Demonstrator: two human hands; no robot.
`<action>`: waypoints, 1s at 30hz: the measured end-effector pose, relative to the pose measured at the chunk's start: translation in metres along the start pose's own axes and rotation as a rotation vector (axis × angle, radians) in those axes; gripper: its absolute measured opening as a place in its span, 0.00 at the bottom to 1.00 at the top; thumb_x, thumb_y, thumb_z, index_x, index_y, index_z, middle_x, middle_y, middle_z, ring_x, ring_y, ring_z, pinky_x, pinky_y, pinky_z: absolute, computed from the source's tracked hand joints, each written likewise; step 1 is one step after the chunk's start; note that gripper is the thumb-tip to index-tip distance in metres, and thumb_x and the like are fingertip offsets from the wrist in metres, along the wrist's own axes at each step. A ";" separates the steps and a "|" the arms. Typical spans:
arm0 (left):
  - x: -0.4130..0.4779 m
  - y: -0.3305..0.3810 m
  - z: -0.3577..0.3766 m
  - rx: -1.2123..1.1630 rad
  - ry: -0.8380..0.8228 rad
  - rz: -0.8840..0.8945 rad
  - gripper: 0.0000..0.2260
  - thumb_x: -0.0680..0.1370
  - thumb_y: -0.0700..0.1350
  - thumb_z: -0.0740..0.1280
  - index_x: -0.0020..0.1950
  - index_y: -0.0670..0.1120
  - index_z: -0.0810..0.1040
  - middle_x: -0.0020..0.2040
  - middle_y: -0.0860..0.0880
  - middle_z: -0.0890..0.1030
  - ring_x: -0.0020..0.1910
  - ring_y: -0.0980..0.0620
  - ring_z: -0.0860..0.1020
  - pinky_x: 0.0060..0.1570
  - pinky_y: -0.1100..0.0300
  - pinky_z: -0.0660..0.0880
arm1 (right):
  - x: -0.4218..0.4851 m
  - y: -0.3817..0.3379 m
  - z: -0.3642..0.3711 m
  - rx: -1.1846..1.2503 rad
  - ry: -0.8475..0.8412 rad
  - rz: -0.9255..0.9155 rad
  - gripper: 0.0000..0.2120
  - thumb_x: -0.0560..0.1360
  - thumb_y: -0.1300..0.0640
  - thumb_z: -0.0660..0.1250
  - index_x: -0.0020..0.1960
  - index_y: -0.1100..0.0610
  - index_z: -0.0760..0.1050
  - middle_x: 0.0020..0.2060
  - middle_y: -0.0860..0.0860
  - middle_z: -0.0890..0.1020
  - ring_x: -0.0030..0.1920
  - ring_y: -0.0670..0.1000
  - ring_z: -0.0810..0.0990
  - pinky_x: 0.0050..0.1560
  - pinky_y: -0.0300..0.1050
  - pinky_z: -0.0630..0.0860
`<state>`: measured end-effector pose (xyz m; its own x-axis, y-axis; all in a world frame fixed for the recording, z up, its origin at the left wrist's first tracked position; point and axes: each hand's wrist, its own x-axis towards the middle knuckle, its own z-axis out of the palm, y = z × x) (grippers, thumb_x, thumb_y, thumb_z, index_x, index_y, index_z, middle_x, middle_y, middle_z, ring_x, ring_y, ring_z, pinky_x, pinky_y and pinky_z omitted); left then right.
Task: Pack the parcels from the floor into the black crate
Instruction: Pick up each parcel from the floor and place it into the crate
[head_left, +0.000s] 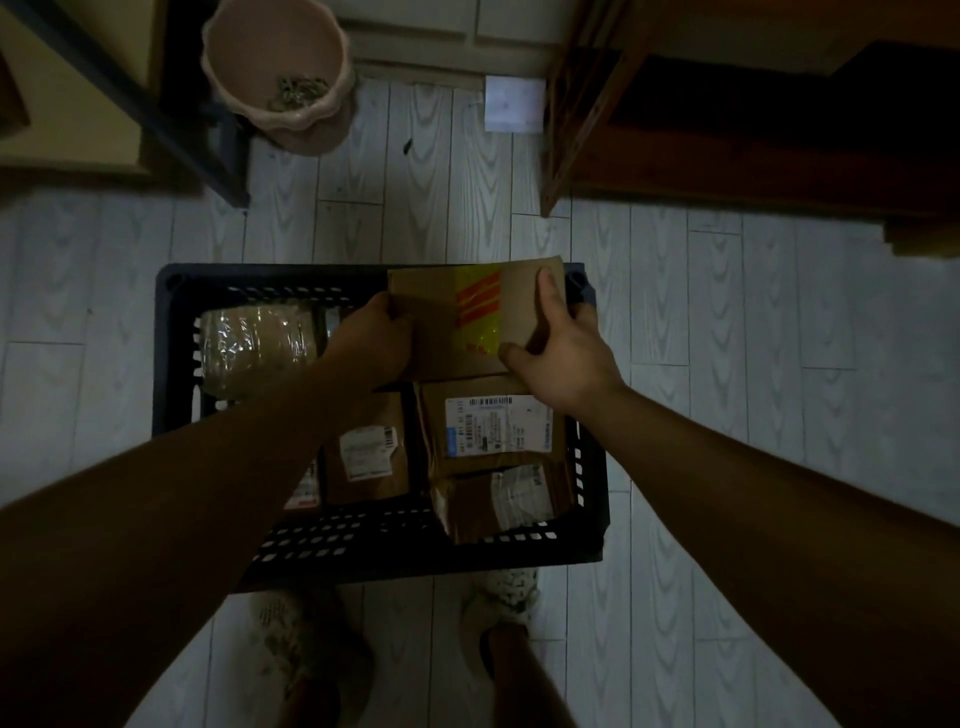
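While both hands grip it, brown cardboard parcel with yellow-and-red tape (470, 317) sits over far-right corner of black crate (171, 364), roughly 1 o'clock from crate centre, far edge level with crate's far rim. Left hand (371, 345) clamped on parcel's left edge, fingers wrapped under and out of sight. Right hand (558, 358) closed on right side, fingertips (545, 278) over far right corner, thumb pressed on top face near the tape. Cannot tell whether parcel rests on anything below or hangs free. Crate sits on pale wood-grain floor (727, 338), slotted walls, already part full: plastic-wrapped bundle (254, 345) at 10 o'clock inside, against left wall; labelled flat box (491, 423) at 4 o'clock, directly below held parcel in frame; small labelled parcel (366, 452) near 6 o'clock, partly hidden by left forearm; taped box (506, 501) at 5 o'clock, tilted against near wall. Another label corner visible at 7 o'clock under left forearm, too hidden to identify. Two light shoes (501, 597) just beyond near wall of crate. Pink pot (278, 73) at 11 o'clock of frame, well apart from crate, some dry scraps inside. Dark wooden furniture (727, 130) at 1 o'clock, white square of paper (514, 104) at 12 on floor beside it. Lighting dim, label text unreadable.
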<state>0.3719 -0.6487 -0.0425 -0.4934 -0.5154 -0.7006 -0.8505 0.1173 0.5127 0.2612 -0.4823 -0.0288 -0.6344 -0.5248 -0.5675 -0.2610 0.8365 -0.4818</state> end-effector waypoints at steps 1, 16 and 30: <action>0.004 0.002 -0.001 0.015 -0.004 -0.011 0.17 0.82 0.45 0.54 0.70 0.46 0.66 0.63 0.42 0.75 0.59 0.43 0.74 0.52 0.54 0.68 | 0.003 -0.001 -0.001 0.000 -0.014 0.015 0.44 0.75 0.42 0.65 0.76 0.42 0.36 0.71 0.56 0.58 0.61 0.60 0.72 0.57 0.47 0.73; 0.030 0.001 0.025 0.516 -0.005 0.203 0.48 0.73 0.57 0.69 0.77 0.46 0.38 0.78 0.41 0.49 0.76 0.38 0.50 0.71 0.37 0.55 | 0.042 0.002 0.008 -0.249 -0.090 0.074 0.52 0.72 0.39 0.68 0.78 0.53 0.35 0.77 0.56 0.37 0.77 0.59 0.41 0.76 0.56 0.49; 0.032 -0.001 0.031 0.174 0.025 0.117 0.48 0.71 0.53 0.72 0.77 0.51 0.39 0.77 0.42 0.51 0.74 0.39 0.56 0.69 0.43 0.62 | 0.044 0.005 0.020 -0.031 -0.053 0.139 0.54 0.67 0.33 0.69 0.77 0.43 0.35 0.76 0.59 0.42 0.75 0.63 0.49 0.73 0.60 0.58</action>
<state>0.3509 -0.6394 -0.0806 -0.5875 -0.5103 -0.6281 -0.8076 0.3210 0.4947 0.2462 -0.5041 -0.0696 -0.6271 -0.4105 -0.6620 -0.1958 0.9057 -0.3760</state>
